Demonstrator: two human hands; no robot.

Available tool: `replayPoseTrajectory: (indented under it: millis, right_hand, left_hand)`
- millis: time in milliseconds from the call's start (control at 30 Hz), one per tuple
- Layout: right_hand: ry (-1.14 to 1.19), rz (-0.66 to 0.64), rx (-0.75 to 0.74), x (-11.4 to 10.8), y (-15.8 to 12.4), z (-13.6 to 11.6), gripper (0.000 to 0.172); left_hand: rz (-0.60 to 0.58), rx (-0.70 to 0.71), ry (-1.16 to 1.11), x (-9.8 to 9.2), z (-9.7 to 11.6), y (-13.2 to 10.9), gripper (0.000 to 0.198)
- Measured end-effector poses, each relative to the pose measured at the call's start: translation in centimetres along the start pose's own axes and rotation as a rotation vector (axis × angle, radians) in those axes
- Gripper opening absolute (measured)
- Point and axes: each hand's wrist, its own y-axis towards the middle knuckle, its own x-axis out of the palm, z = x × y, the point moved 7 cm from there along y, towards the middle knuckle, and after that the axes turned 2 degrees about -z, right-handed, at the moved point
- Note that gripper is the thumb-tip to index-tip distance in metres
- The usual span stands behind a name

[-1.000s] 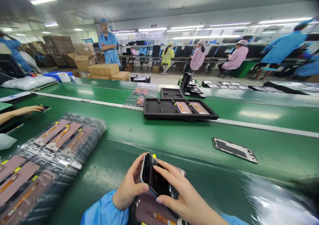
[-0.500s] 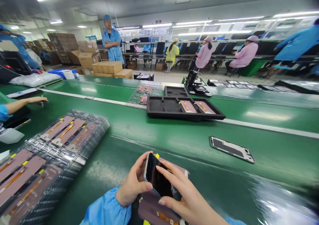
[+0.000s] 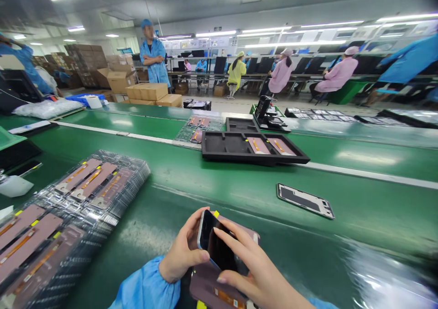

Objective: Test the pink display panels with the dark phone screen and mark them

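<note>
A dark-screened smartphone [image 3: 218, 250] is tilted up between my two hands in the lower middle of the view. My left hand [image 3: 181, 256] grips its left side, with the thumb at the lower left edge. Across the screen lie the fingers of my right hand [image 3: 256, 270], its thumb near the phone's lower end. Mauve screen panels [image 3: 207, 284] with an orange flex cable and yellow tabs are under the phone and hands, partly hidden. The phone's lower right part is covered by my right hand.
Stacked clear trays [image 3: 135, 181] with several mauve panels stand at left. Beyond my hands is a black tray [image 3: 222, 151] holding two panels. A phone frame [image 3: 304, 201] lies on the green belt [image 3: 178, 177] at right. Several people work farther back.
The phone frame at right has moved left along the belt. A co-worker's hand at the far left has gone from view. My hands and the phone stay nearly still.
</note>
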Motion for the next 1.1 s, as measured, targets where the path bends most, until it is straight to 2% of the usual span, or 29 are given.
replayPoseTrajectory:
  millis: [367,1100]
  right_hand:
    - [-0.041,0.047,-0.072,-0.4,0.0,-0.8,0.069]
    - [-0.084,0.059,-0.109,-0.9,0.4,-1.5,0.07]
  left_hand:
    - [-0.024,0.0,0.024,0.1,0.0,-0.1,0.083]
    - [-0.099,0.006,0.106,0.0,0.2,0.1,0.084]
